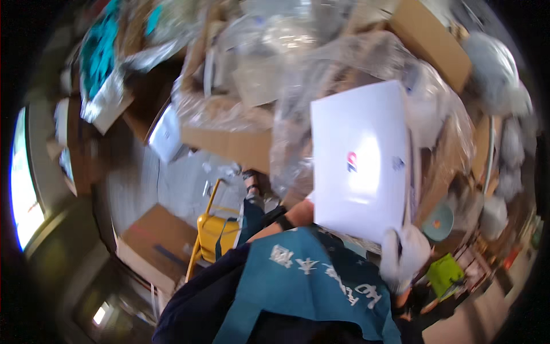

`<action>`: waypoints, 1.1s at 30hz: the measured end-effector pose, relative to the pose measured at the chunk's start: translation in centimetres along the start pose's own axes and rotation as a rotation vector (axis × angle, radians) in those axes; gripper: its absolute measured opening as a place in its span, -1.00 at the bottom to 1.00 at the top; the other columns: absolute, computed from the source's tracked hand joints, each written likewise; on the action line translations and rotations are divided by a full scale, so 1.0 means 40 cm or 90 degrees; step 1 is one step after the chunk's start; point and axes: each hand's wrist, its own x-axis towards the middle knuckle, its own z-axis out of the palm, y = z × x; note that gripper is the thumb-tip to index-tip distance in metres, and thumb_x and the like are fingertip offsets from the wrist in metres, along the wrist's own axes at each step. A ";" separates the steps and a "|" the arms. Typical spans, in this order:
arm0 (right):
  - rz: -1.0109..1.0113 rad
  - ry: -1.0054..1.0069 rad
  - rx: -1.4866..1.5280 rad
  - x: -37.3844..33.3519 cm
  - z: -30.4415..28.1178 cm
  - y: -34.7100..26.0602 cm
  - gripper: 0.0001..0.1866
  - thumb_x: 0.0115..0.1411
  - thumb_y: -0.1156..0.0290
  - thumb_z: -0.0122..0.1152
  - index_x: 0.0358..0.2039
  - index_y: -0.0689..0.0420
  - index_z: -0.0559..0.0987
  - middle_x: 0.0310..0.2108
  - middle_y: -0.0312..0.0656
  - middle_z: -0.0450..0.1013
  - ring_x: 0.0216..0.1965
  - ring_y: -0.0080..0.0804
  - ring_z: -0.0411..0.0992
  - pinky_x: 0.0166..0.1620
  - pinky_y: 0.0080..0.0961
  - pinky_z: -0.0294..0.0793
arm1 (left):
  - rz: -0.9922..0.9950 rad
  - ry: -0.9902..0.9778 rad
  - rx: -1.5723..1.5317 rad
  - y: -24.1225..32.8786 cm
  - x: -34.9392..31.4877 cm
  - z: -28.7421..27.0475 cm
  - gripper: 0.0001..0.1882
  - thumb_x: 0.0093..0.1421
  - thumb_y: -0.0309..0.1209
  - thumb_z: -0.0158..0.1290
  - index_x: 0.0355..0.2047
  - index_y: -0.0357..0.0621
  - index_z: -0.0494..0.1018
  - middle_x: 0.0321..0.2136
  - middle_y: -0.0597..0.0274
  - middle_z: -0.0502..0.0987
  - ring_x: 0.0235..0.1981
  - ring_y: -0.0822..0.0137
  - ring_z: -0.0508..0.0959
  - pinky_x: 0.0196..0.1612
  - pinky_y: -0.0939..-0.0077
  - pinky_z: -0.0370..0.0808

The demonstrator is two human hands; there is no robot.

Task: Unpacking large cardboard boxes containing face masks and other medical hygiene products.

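Note:
A glossy white box (352,166) with small printed marks is held up in front of my body, tilted. My left hand (303,212) is at its lower left edge, with the fingers hidden behind the box. A white work glove covers my right hand (405,255), which is closed at the box's lower right corner. Crumpled clear plastic (298,114) lies beyond the box, lining a large cardboard carton (229,143). A teal apron (298,264) hangs over my front, below the box.
A yellow-framed step stool (209,229) and a brown carton (157,241) stand on the left. Another white package (166,135) sits by the cartons. On the right are a pale green round container (439,222), a lime-green bag (446,275) and several clear plastic bags (487,63).

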 end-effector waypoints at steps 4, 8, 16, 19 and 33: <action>-0.160 0.010 -0.057 -0.049 0.016 -0.102 -0.82 0.02 0.46 0.14 -0.34 0.25 0.51 -0.36 0.07 0.49 -0.41 0.07 0.44 -0.28 -0.20 0.42 | 0.056 0.025 -0.017 0.018 -0.108 -0.046 -0.34 0.31 0.11 -0.30 0.28 0.00 0.12 0.18 0.11 0.28 0.16 0.04 0.27 0.06 -0.11 0.27; -0.274 -0.007 0.041 0.004 0.116 -0.198 -0.56 0.13 0.07 0.23 -0.25 0.24 0.49 -0.27 0.09 0.50 -0.33 0.06 0.50 -0.30 -0.22 0.47 | 0.113 0.153 -0.051 0.037 -0.331 -0.223 -0.35 0.32 0.09 -0.29 0.27 -0.04 0.13 0.17 0.10 0.30 0.14 0.07 0.30 0.06 -0.02 0.30; -0.374 -0.089 0.305 0.208 0.603 -0.565 -0.57 -0.01 0.04 0.36 -0.53 0.12 0.41 -0.59 -0.13 0.36 -0.54 -0.12 0.39 -0.48 -0.27 0.37 | 0.339 0.533 -0.155 0.046 -0.785 -0.641 -0.35 0.33 0.07 -0.27 0.25 -0.10 0.15 0.14 0.10 0.34 0.09 0.12 0.37 0.05 0.16 0.37; -0.311 -0.193 0.321 0.217 0.755 -0.667 -0.60 0.00 0.07 0.36 -0.53 0.12 0.42 -0.57 -0.10 0.38 -0.52 -0.08 0.41 -0.45 -0.24 0.39 | 0.410 0.602 -0.131 0.102 -0.855 -0.814 -0.35 0.33 0.06 -0.26 0.24 -0.13 0.16 0.13 0.09 0.35 0.08 0.14 0.40 0.05 0.22 0.39; 0.086 -0.531 0.264 0.166 1.181 -0.814 -0.34 0.15 0.12 0.12 0.21 0.12 0.23 -0.14 0.21 0.46 -0.15 0.18 0.45 -0.09 -0.07 0.43 | 0.265 0.832 1.088 0.566 -0.789 -0.831 -0.22 -0.02 -0.11 0.18 0.21 -0.05 0.23 0.23 -0.06 0.21 0.27 0.00 0.17 0.24 0.12 0.18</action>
